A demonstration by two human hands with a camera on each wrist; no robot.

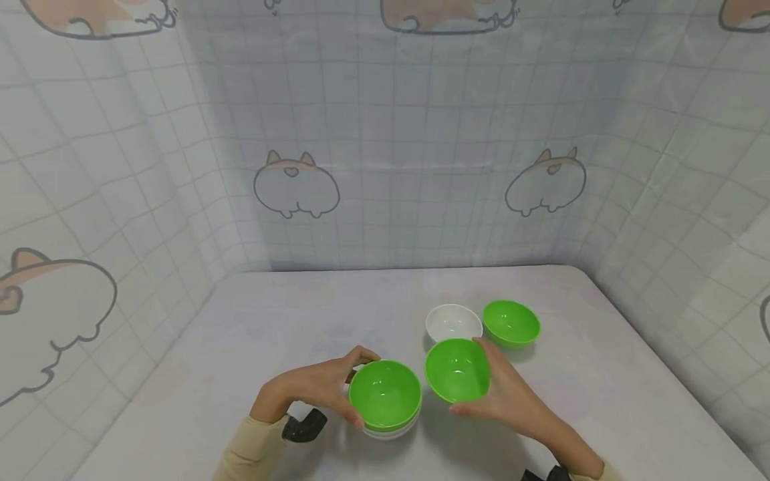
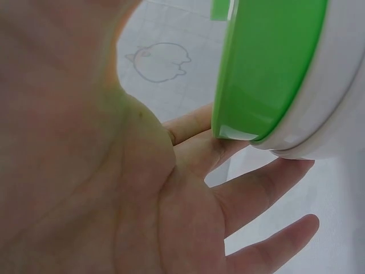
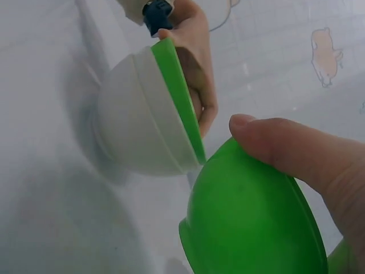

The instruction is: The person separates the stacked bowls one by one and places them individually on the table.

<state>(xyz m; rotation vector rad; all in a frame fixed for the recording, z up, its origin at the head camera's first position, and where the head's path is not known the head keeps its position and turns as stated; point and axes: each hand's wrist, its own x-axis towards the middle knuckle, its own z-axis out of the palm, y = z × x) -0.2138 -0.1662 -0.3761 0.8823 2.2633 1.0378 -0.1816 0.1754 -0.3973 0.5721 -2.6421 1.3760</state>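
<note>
My left hand [image 1: 325, 386] holds a stack of bowls by its sides, thumb at the near rim and fingers at the far rim. On top of that stack sits a green bowl [image 1: 385, 395], nested in white bowls [image 2: 336, 85] whose rims show below it in the left wrist view. To the right, my right hand [image 1: 508, 394] grips another green bowl [image 1: 457, 371] by its rim, thumb on the near side. This bowl is raised above the table and tilted, close beside the stack. The right wrist view shows its outside [image 3: 248, 217].
Behind the raised bowl stands a white bowl [image 1: 452, 321], partly covered by it in the head view. A further green bowl [image 1: 511, 323] stands just right of the white one. The pale table [image 1: 271, 314] meets cloth-covered walls [image 1: 391, 234] at the back and sides.
</note>
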